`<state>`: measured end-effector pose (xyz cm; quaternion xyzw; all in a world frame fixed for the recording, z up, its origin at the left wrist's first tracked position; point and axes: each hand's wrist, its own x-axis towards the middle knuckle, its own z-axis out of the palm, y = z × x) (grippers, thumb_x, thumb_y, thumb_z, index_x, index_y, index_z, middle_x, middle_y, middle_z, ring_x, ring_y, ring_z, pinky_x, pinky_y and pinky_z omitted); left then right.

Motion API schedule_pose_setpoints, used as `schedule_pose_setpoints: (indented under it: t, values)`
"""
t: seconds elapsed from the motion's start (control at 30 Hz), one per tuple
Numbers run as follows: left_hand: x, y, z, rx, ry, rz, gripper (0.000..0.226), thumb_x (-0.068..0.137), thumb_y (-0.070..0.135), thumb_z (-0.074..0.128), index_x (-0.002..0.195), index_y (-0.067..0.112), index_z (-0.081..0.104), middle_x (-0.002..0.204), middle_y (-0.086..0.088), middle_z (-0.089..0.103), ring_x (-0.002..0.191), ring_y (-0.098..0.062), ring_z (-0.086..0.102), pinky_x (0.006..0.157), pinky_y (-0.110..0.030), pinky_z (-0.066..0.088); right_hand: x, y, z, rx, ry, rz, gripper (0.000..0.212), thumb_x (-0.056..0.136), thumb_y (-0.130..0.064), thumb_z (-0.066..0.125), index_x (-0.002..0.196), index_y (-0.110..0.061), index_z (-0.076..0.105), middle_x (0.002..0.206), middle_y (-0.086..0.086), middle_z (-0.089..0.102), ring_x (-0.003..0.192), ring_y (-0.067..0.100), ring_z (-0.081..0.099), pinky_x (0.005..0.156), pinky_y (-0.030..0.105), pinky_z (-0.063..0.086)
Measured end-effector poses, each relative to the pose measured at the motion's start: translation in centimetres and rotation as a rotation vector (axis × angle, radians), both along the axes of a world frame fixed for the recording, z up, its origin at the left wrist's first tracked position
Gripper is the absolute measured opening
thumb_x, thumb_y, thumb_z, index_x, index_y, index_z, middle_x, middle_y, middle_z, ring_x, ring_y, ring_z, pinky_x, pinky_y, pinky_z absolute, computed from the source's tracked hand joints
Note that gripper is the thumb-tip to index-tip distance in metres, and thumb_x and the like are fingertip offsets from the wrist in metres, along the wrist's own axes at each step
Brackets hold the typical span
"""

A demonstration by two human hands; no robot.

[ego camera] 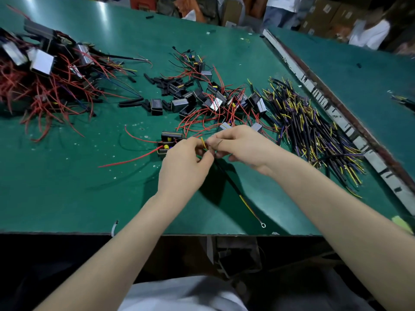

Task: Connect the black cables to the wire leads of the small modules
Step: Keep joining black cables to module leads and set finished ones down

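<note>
Presently, at table centre: left hand (183,162) and right hand (241,145) pinch thin yellow wire ends (204,142) fingertip to fingertip, small black box module (168,143) at nine o'clock, black sheathed cable (231,182) trailing toward five; best twisted taut, strands aligned.

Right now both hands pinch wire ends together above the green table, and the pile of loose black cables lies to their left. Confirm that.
Not quite. The left hand and right hand do pinch wire ends above the green table, but the pile of loose black cables lies to their right, as the head view shows. On the left lies a tangle of red-wired modules.
</note>
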<state>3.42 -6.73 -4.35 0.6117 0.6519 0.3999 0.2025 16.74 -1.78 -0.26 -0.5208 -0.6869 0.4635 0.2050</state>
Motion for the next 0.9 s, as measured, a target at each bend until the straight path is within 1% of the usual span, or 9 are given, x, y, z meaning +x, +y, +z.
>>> schedule_pose_setpoints:
  t: [0.13,0.2,0.27,0.37,0.47,0.57,0.67,0.8,0.9]
  values:
    - [-1.2,0.8,0.2,0.006,-0.019,-0.091,0.006,0.086,0.022,0.060,0.083,0.022,0.064,0.058,0.014,0.050,0.054,-0.001,0.046,0.058,-0.025,0.031,0.0,0.0,-0.4,0.003,0.105,-0.018,0.009,0.091,-0.013,0.062,0.088,-0.020,0.064,0.075,-0.005,0.069,0.060,0.002,0.060,0.055,0.017,0.042]
    - [-2.1,1.4,0.5,-0.012,0.002,-0.170,0.012,0.087,0.020,0.058,0.077,0.024,0.063,0.055,0.010,0.048,0.050,-0.002,0.043,0.052,-0.018,0.030,0.0,0.0,-0.9,0.210,0.049,0.025,0.012,0.088,-0.010,0.066,0.088,-0.021,0.062,0.077,0.005,0.067,0.068,0.012,0.059,0.065,0.030,0.051]
    - [-3.3,1.8,0.8,-0.035,0.031,-0.250,0.014,0.087,0.017,0.058,0.076,0.022,0.064,0.054,0.007,0.048,0.050,0.000,0.042,0.051,-0.013,0.031,0.0,0.1,-1.2,0.475,-0.094,0.095,0.011,0.086,-0.013,0.069,0.090,-0.023,0.065,0.078,0.000,0.064,0.073,0.014,0.056,0.074,0.036,0.049]
    - [-5.1,2.1,1.0,-0.077,0.030,-0.394,0.013,0.088,0.011,0.057,0.084,0.018,0.068,0.070,0.001,0.055,0.064,-0.004,0.047,0.065,-0.020,0.037,-0.2,-0.1,-1.5,0.707,-0.161,0.200,0.010,0.084,-0.017,0.071,0.093,-0.014,0.069,0.086,0.001,0.063,0.076,0.016,0.055,0.076,0.037,0.049]
    - [-6.9,1.8,1.1,-0.094,0.042,-0.554,0.018,0.091,0.008,0.058,0.090,0.024,0.066,0.080,0.002,0.052,0.076,-0.005,0.049,0.073,-0.017,0.037,-0.7,-0.4,-1.7,0.813,-0.201,0.283,0.014,0.084,-0.023,0.071,0.092,-0.012,0.070,0.089,0.003,0.063,0.080,0.010,0.050,0.078,0.038,0.048]
    - [-8.4,1.4,1.5,-0.145,0.135,-0.704,0.015,0.092,0.009,0.056,0.099,0.013,0.068,0.082,0.002,0.051,0.077,-0.002,0.048,0.076,-0.014,0.036,-1.3,-1.0,-1.9,0.851,-0.273,0.357,0.019,0.085,-0.028,0.071,0.088,-0.009,0.068,0.087,0.002,0.063,0.082,0.022,0.055,0.076,0.045,0.047]
    - [-9.1,1.2,2.3,-0.189,0.177,-0.780,0.011,0.091,0.012,0.056,0.092,0.016,0.066,0.086,-0.004,0.054,0.079,-0.009,0.051,0.078,-0.019,0.039,-1.9,-2.2,-2.3,0.898,-0.247,0.346,0.020,0.086,-0.030,0.068,0.086,-0.010,0.065,0.082,0.000,0.061,0.081,0.025,0.057,0.070,0.047,0.045]
    - [-8.9,0.8,3.2,-0.173,0.162,-0.881,0.026,0.092,0.011,0.056,0.081,0.035,0.057,0.086,-0.006,0.056,0.075,-0.007,0.046,0.074,-0.018,0.038,-1.7,-4.0,-2.9,1.004,-0.177,0.260,0.020,0.087,-0.035,0.064,0.087,-0.015,0.063,0.084,-0.006,0.060,0.081,0.018,0.055,0.070,0.042,0.040]
    - [-8.7,0.9,3.5,-0.183,0.152,-0.925,0.027,0.091,0.009,0.058,0.081,0.034,0.059,0.087,-0.004,0.056,0.076,-0.012,0.047,0.076,-0.024,0.039,-1.3,-4.5,-2.7,1.007,-0.099,0.211,0.023,0.083,-0.034,0.071,0.088,-0.012,0.066,0.086,-0.003,0.062,0.083,0.021,0.056,0.071,0.045,0.043]
